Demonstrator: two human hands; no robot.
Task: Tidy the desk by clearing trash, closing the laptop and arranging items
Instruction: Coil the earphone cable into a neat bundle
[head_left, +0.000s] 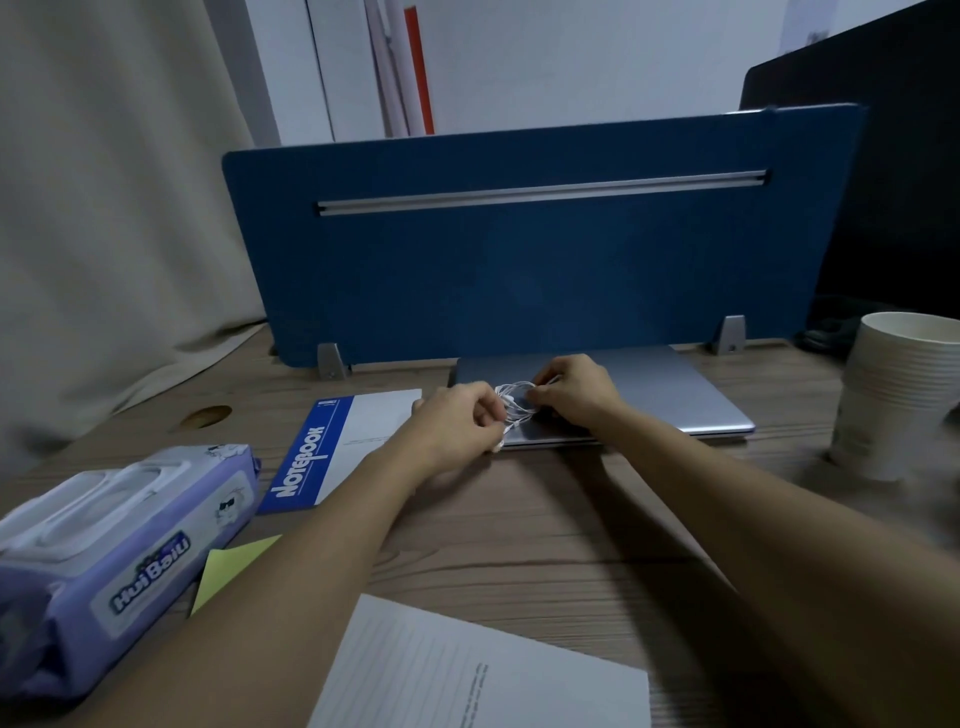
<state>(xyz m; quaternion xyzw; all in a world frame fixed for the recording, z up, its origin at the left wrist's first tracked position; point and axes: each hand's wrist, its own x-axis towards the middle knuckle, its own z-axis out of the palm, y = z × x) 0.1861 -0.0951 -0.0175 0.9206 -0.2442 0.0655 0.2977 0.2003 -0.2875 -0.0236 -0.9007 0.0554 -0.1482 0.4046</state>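
Observation:
A silver laptop (670, 384) lies closed on the wooden desk (545, 519), against the blue divider. Over its front left corner both hands hold a coiled white earphone cable (514, 402). My left hand (457, 426) pinches the cable's left side, and a short end hangs below its fingers. My right hand (571, 389) grips the coil from the right. A blue and white notebook (337, 447) lies left of the laptop. A yellow sticky note (228, 571) peeks out beside my left forearm.
A purple pack of wet wipes (119, 551) sits at the near left. A stack of paper cups (893, 395) stands at the right. A lined white sheet (467, 675) lies at the near edge. The blue divider (519, 260) closes off the back; a round cable hole (208, 415) is at the left.

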